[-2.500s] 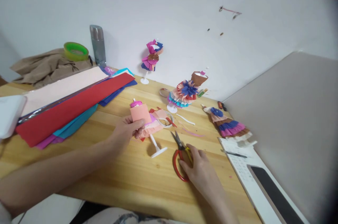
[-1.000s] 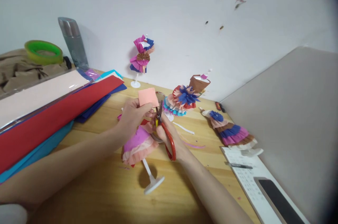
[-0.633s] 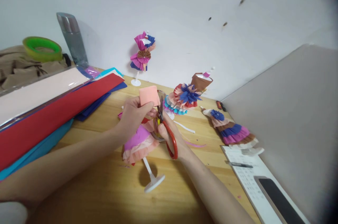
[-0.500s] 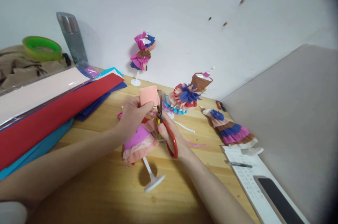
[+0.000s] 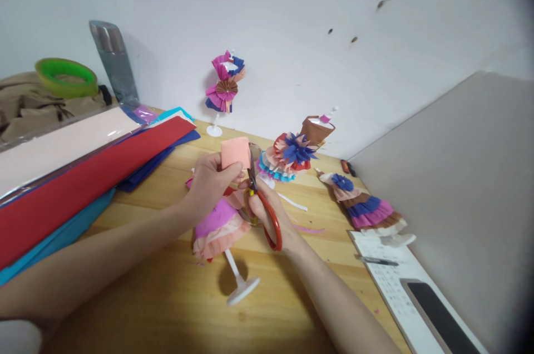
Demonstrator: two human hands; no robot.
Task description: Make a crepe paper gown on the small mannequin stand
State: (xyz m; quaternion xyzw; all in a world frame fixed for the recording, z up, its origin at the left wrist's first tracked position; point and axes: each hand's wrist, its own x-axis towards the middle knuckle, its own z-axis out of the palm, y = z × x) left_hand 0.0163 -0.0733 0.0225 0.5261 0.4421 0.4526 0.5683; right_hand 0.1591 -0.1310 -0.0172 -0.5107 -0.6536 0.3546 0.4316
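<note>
My left hand [image 5: 212, 181] pinches a small peach square of crepe paper [image 5: 235, 152] between thumb and fingers, holding it upright above the table. In my right hand [image 5: 269, 203] are scissors [image 5: 273, 220] with red handles. Their dark blades point up along the right edge of the square and look nearly closed. Beneath my hands lies a small stand dressed in a pink and peach paper skirt [image 5: 217, 226], its white base [image 5: 243, 290] toward me. Part of this dress is hidden by my hands and the scissors.
Crepe paper sheets [image 5: 95, 176] are stacked on the left, with a bottle [image 5: 114, 62] and a tape roll [image 5: 67, 77] behind. Other paper-dressed stands are by the wall [image 5: 225, 89], behind my right hand [image 5: 292, 153] and at right [image 5: 362, 203]. A phone [image 5: 438, 309] lies on a white sheet.
The scissor blades have closed together at the right edge of the peach square. Both hands stay in nearly the same place.
</note>
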